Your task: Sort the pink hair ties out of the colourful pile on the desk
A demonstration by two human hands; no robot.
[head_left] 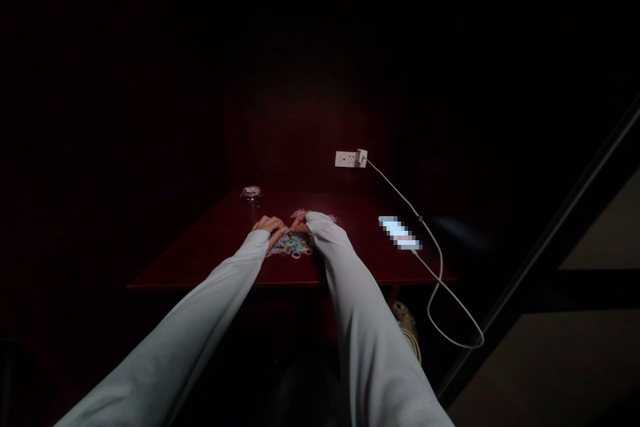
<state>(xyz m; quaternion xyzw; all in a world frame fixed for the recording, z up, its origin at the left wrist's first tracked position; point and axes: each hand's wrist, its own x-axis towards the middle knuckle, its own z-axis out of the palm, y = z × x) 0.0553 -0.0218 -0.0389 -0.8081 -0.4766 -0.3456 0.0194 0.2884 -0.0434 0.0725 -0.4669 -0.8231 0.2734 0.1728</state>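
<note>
A loose pile of small, multicoloured hair ties (296, 247) lies on the dark red table (215, 247). At the pile's left far edge is my left hand (269, 224), its fingers bent and its thumb close to them. My right hand (301, 221) is bent inward at the far right of the pile, fingers drawn together. The fingertips of both hands come near each other over the ties, and whatever they pinch is too small and dim to make out. Purple-pink ties (334, 218) show just beyond my right hand, partly hidden by it.
A small round clear container (251, 193) stands at the table's back left. On the right lies a lit phone (400, 233), its white cable (440, 250) running to a charger (361, 157) in the wall socket (344, 159). The cable loops past the table's edge. A shoe (403, 313) shows below.
</note>
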